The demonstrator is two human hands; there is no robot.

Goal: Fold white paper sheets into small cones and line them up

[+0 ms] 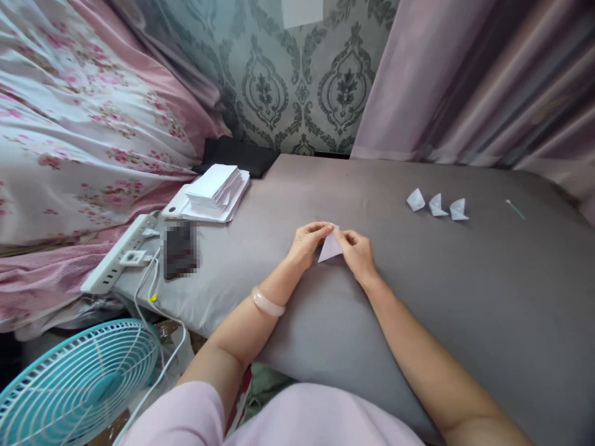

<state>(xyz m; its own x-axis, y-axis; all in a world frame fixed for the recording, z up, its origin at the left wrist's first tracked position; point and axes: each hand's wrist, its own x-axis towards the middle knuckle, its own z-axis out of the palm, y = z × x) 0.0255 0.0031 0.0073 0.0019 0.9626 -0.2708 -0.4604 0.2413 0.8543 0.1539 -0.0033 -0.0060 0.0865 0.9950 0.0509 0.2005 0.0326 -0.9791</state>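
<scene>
two bare hands meet at twelve o'clock: left hand (pixel 304 245) and right hand (pixel 359 254) pinch a folded white paper triangle (pixel 330 249) near its top, over a grey cover (pixel 320 186). it looks light, thin and easily creased, best held gently by its folded edges. three boat-like paper folds (pixel 437 207) sit toward two o'clock.

Hands (pixel 332 248) holding folded paper (pixel 330 248), gray table (pixel 441 297)
</scene>
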